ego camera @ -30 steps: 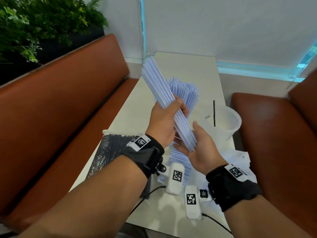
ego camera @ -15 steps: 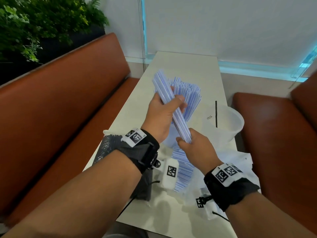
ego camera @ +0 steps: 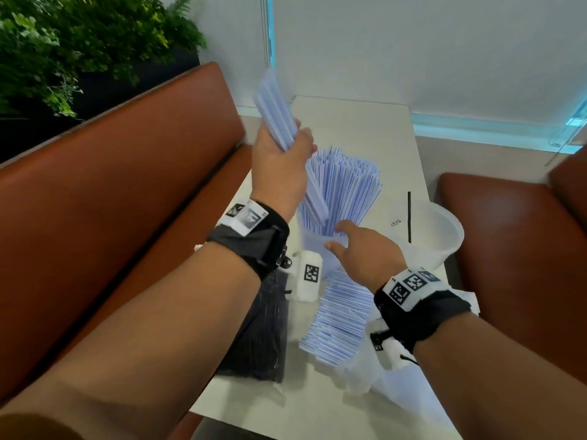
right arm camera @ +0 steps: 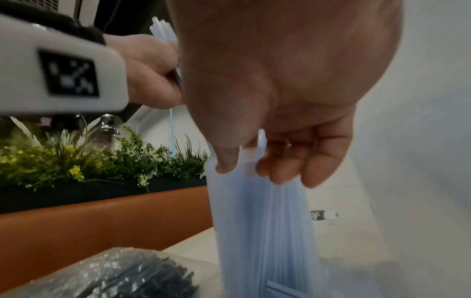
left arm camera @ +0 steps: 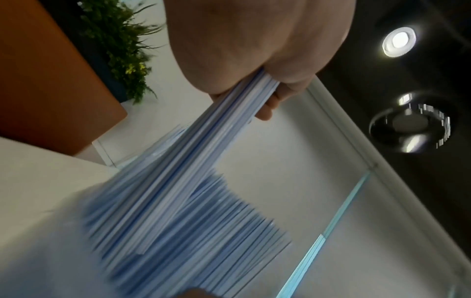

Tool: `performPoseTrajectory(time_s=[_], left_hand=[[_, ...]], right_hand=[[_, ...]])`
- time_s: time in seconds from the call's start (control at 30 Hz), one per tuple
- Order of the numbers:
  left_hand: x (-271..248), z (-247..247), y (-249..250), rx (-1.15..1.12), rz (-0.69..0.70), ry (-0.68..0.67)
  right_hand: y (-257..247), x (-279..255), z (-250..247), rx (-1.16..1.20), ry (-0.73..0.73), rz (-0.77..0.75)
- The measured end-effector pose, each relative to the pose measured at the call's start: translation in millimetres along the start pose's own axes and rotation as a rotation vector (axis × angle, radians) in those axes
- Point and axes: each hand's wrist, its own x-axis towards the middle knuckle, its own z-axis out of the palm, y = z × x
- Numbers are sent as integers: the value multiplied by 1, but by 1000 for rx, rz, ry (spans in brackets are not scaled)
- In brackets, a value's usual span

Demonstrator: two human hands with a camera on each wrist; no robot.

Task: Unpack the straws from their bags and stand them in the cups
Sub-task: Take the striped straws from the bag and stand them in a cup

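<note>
Left hand (ego camera: 279, 160) clenched around a bundle of blue-striped straws (ego camera: 282, 128), lower ends dipping into the near cup (ego camera: 313, 241) among standing straws (ego camera: 344, 185). Right hand (ego camera: 365, 249) loose-fingered, holding nothing, just beside that cup's rim. Behind the right wrist, more wrapped straws (ego camera: 340, 315) flat on the table (ego camera: 349, 122).

Your counter (ego camera: 355, 122) carries two cups (ego camera: 444, 236), loose wrapped straws (ego camera: 341, 315), and a black-straw bag (ego camera: 260, 331) at its left edge.

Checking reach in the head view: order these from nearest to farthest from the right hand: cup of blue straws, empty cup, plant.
1. Cup of blue straws, just ahead of the right hand.
2. Empty cup, to its right.
3. Plant, far left.
</note>
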Motion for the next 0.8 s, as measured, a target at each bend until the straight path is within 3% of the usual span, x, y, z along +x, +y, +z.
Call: performPoseTrajectory(time_s=[0.1,0.3,0.43,0.57,0.63,0.7,0.8], left_hand=[[-10,-7,-24,275,-16,-80],[-17,-11,-63,864,-40,-205],[-23,-15,-84,1011,-158,-310],[-10,-19,-71,760,-21,-179],[1,-14,-59,743,70,-158],[12,-7,-53,848,186,-254],[10,4,-58,1137,315,-559]], right_hand=[[4,9,4,-11,-106,-6],[8,5,11,-68,-56,-50],[5,2,8,-85,-46,-45],[4,1,7,-87,-50,-37],[3,2,8,-95,-60,-20],[2,4,8,-99,-70,-7],[3,4,9,-93,-76,-3]])
